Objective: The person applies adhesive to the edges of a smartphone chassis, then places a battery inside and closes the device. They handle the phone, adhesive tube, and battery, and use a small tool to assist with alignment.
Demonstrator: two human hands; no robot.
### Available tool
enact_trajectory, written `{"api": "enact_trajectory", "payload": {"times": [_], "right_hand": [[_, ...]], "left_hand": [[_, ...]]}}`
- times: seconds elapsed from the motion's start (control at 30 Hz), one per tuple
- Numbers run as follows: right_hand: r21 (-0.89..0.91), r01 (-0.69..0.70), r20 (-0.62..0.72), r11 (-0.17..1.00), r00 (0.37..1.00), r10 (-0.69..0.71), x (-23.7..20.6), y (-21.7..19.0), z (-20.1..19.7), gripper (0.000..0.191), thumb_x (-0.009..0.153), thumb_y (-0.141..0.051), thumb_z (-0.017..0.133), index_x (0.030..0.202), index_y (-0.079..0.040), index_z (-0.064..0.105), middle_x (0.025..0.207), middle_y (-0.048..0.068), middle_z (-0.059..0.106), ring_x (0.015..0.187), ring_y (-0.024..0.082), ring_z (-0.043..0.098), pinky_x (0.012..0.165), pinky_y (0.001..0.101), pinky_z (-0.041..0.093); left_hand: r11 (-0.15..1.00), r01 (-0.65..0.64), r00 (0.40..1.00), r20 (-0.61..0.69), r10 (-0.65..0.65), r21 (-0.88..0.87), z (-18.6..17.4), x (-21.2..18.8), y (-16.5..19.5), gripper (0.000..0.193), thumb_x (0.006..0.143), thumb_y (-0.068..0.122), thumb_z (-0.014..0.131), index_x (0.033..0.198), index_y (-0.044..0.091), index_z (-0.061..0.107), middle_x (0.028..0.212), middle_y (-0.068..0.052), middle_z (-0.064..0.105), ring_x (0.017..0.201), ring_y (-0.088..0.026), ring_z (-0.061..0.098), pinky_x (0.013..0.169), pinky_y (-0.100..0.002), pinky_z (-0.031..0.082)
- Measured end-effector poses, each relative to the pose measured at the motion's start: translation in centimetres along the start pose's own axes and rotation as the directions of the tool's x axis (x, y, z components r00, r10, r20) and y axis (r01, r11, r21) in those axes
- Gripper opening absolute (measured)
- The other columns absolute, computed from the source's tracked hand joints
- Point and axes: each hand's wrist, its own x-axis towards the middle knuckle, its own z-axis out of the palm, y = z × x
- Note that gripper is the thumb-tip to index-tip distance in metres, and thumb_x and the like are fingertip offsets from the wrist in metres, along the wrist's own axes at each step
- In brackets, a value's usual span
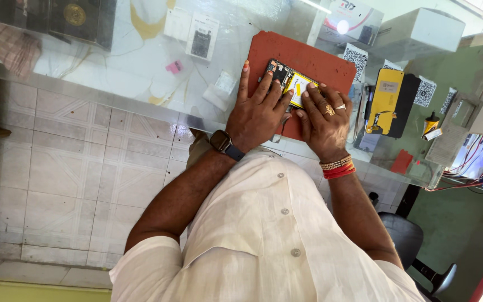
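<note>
An opened phone (290,80), with its yellow-labelled battery and circuit board exposed, lies on a red mat (320,59) on the glass counter. My left hand (257,112), with a dark smartwatch on the wrist, rests over the phone's near left part and holds it down with fingers spread. My right hand (325,120), wearing a ring and red and gold bangles, presses its fingertips on the phone's right side by the battery. The two hands touch each other over the phone's near edge and hide it.
A yellow phone part (386,98) lies on a black piece right of the mat. White boxes (415,31), square code cards (356,56) and a small bottle (431,123) stand beyond. Small packets (201,36) lie on the glass at left. A chair (415,240) is at lower right.
</note>
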Motion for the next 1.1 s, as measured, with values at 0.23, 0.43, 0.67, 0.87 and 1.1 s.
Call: {"api": "enact_trajectory", "payload": {"times": [0.23,0.43,0.67,0.87,1.1], "right_hand": [[0.008,-0.009,0.017,1.000,1.000,0.009,0.5,-0.2,-0.1,0.029,0.103,-0.020,0.074,0.126,-0.002,0.074,0.137,0.012,0.070,0.133,0.031,0.059,0.114,0.0510,0.040],[0.006,0.068,-0.017,0.998,0.998,-0.068,2.8,-0.6,0.3,0.033,0.098,-0.010,0.074,0.131,-0.006,0.073,0.134,0.011,0.068,0.126,0.031,0.061,0.110,0.0491,0.044],[-0.036,0.133,0.039,0.990,0.990,-0.132,5.3,-0.6,0.9,0.038,0.094,-0.007,0.074,0.132,-0.010,0.073,0.129,0.009,0.066,0.115,0.029,0.062,0.099,0.0465,0.048],[-0.059,0.146,0.044,0.987,0.989,-0.144,6.1,-1.2,1.0,0.038,0.094,-0.008,0.075,0.132,-0.010,0.072,0.128,0.009,0.067,0.113,0.029,0.063,0.096,0.0456,0.048],[-0.121,0.144,0.069,0.982,0.988,-0.137,6.8,-1.4,1.1,0.040,0.091,-0.011,0.076,0.131,-0.009,0.072,0.128,0.009,0.067,0.112,0.029,0.064,0.093,0.0453,0.048]], "left_hand": [[1.000,0.009,1.000,0.029,-0.009,-0.001,-0.3,0.2,-0.1,0.048,0.094,0.042,0.073,0.130,0.010,0.072,0.129,-0.014,0.063,0.140,-0.035,0.046,0.120,-0.076,0.016],[0.999,0.030,0.999,0.026,-0.030,-0.011,-0.1,0.1,-0.5,0.050,0.095,0.042,0.074,0.130,0.008,0.072,0.130,-0.014,0.063,0.140,-0.036,0.045,0.121,-0.075,0.016],[0.999,0.030,0.999,0.023,-0.030,0.020,-0.3,0.1,-1.0,0.051,0.090,0.042,0.076,0.128,0.008,0.074,0.128,-0.012,0.063,0.142,-0.034,0.045,0.122,-0.074,0.016],[1.000,0.023,1.000,0.010,-0.024,0.020,-0.7,0.1,-1.7,0.052,0.090,0.042,0.077,0.128,0.007,0.074,0.126,-0.012,0.063,0.141,-0.034,0.045,0.122,-0.075,0.016],[1.000,0.014,1.000,-0.013,-0.014,-0.006,-0.6,0.4,-2.3,0.050,0.091,0.040,0.077,0.126,0.005,0.075,0.126,-0.013,0.063,0.142,-0.035,0.046,0.122,-0.075,0.017]]}}
